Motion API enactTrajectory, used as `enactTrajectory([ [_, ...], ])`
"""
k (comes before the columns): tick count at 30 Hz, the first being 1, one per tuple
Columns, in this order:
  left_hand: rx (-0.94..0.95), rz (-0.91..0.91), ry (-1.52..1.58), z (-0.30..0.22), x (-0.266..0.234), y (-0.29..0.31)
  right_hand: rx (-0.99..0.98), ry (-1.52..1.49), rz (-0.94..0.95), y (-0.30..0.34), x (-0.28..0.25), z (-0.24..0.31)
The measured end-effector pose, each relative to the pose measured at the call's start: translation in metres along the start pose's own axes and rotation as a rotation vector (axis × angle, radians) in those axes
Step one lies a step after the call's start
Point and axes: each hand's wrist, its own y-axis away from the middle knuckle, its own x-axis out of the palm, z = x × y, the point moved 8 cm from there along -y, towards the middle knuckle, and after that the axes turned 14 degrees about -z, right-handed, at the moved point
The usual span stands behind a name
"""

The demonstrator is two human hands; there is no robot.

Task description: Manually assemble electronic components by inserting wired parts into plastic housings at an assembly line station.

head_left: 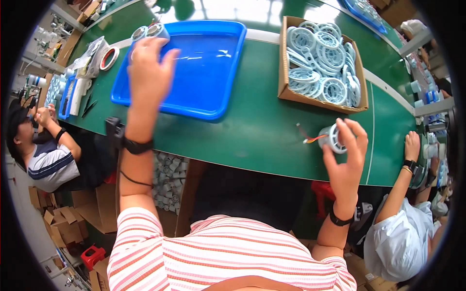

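My right hand (350,150) grips a small light-blue cylinder (333,139) with a spoked, ring-like end, low over the green bench. Thin red, orange and dark wires with a small white connector (306,141) trail from its left side. My left hand (151,63) is raised over the far left corner of a blue tray (204,114), slightly smeared by motion, thumb spread from the fingers. Just beyond its fingertips stand similar light-blue cylinders (140,33), partly hidden by the hand. I see nothing held in it, and whether it touches them I cannot tell.
A cardboard box (318,102) full of light-blue spoked rings stands at the bench's far right. Left of the tray lie a tape roll (109,58) and black tweezers (89,105). Co-workers sit on both sides. Beneath the bench, a carton holds many small pale parts (170,182).
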Motion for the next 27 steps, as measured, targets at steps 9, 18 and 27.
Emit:
enactTrajectory([
  [9,-0.129,0.358,0.371,0.060,0.018,0.011,-0.133,0.246,-0.282,-0.063,-0.038,-0.042],
  [18,-0.191,0.090,-0.150,0.023,0.013,0.032,-0.354,0.248,-0.081,-0.114,0.029,0.003],
  [27,0.040,0.233,0.489,-0.114,-0.054,0.020,-0.040,-0.200,-0.101,-0.055,-0.007,0.029],
])
